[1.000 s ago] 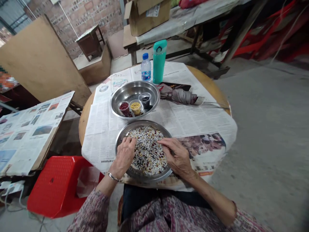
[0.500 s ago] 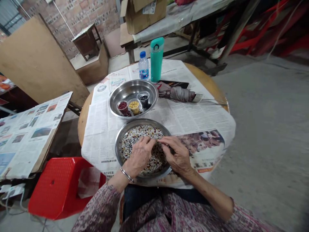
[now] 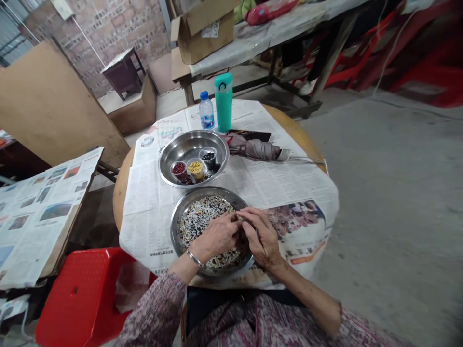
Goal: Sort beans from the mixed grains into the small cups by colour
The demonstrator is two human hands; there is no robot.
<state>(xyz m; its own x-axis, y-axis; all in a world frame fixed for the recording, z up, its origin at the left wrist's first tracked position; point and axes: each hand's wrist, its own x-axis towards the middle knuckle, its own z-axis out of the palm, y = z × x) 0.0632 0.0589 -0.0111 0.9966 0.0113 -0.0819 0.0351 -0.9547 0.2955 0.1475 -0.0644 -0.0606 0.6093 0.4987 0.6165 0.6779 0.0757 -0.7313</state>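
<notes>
Mixed beans and grains point(image 3: 202, 217), white, black, dark red and yellow, cover the bottom of a round steel basin point(image 3: 176, 241). Over its right side, my left hand point(image 3: 220, 233) has its fingers bent and closed, the tips pointing at my other hand. My right hand point(image 3: 262, 236) curves in from the right rim, fingers drawn together against the left fingertips. Whatever they pinch is too small or hidden to make out. Behind, a second steel basin point(image 3: 177, 144) holds clear cups of red beans point(image 3: 179, 168), yellow beans point(image 3: 196, 168) and black beans point(image 3: 209, 157).
Newspaper point(image 3: 141, 207) covers the round table. A water bottle point(image 3: 206, 113), a teal flask point(image 3: 224, 103), a phone point(image 3: 258, 135) and a folded umbrella point(image 3: 253, 147) lie or stand at the back. A red stool point(image 3: 75, 294) is at the left, beside another newspaper-covered table point(image 3: 54, 207).
The view has shifted, so the table sits lower and further left. My left hand has moved right across the grains, closer against my right hand.
</notes>
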